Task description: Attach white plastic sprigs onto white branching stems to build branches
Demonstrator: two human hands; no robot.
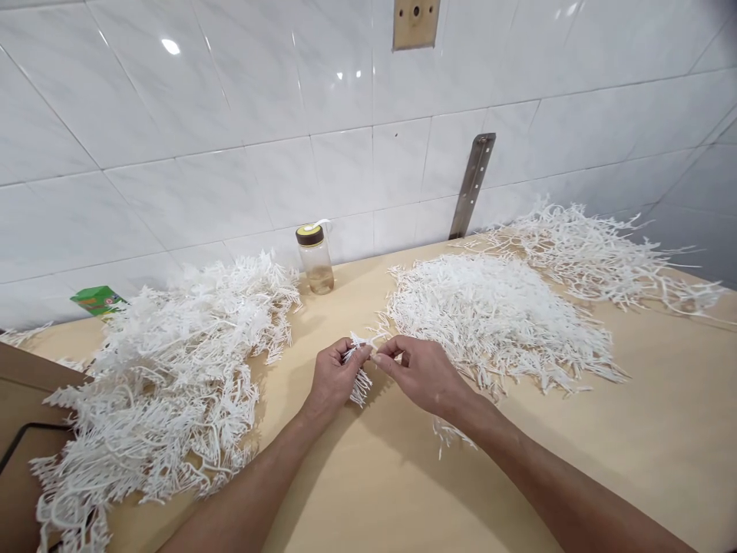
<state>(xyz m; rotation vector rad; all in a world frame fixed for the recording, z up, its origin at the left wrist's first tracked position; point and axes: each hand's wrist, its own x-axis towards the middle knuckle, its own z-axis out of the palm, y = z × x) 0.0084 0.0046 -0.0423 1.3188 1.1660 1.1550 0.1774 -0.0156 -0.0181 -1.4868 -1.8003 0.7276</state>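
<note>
Both my hands meet over the middle of the table. My left hand (pixel 335 375) is closed around a small bunch of white plastic-looking sprigs (pixel 360 386), whose thin tips stick out above and below the fingers. My right hand (pixel 415 370) pinches with thumb and forefinger right beside the bunch; a thin white piece seems to run to its fingertips, though the grip hides most of it. Just behind my right hand lies a heap of short white sprigs (pixel 495 315). A few loose sprigs (pixel 452 434) show beneath my right wrist.
A large pile of branched white sprigs (pixel 190 369) covers the left side. Longer white branches (pixel 599 253) lie at the back right. A lidded bottle (pixel 318 265) stands near the tiled wall, left of a metal bracket (pixel 473 184). A green packet (pixel 97 299) and cardboard box (pixel 34 430) are far left.
</note>
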